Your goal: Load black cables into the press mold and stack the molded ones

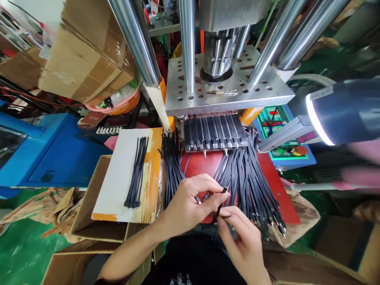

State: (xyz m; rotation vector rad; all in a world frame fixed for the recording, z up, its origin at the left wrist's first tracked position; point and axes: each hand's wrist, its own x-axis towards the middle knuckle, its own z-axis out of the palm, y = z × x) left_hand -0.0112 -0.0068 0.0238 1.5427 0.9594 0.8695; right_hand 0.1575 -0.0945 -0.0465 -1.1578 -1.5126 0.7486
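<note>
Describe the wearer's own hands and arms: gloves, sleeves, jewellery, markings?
Both the left hand and the right hand are bare: five-fingered, no gloves, and no rings, watch or markings that I can see. The left forearm is uncovered; a dark edge at the picture's bottom may be its sleeve. The top is black with a pale print low down. No cables are attached to either arm.

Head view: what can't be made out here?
- Black piece between left hand and right hand: fingers cover much of it.
- Control panel, head view: lettering too small; lamp arm crosses it.
- Lamp, head view: rear cut off by right edge.
- Steel columns, head view: tops cut off by top edge.
- Pink shape, head view: blurred.
</note>
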